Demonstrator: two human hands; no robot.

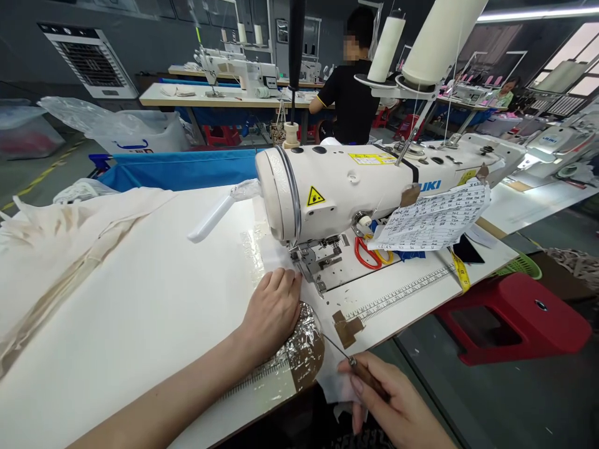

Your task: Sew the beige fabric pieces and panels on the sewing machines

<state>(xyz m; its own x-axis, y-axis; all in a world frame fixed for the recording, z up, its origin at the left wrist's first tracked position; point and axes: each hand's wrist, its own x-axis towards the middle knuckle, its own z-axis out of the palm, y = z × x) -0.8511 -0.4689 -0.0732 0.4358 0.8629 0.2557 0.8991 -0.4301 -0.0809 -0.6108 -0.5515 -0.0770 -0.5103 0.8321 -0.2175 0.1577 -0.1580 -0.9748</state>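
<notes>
My left hand lies flat, fingers together, pressing a piece of white fabric on the table just left of the presser foot of a white sewing machine. My right hand is at the table's front edge, pinched round a thin awl with a wooden handle. Its metal point aims up-left toward a taped brown patch under my left palm. White fabric also hangs off the edge below my right hand.
Cream cloth is heaped at the table's left. Red scissors, a printed paper sheet and a yellow tape measure lie beside the machine. A red stool stands to the right. A person in black sits at another machine behind.
</notes>
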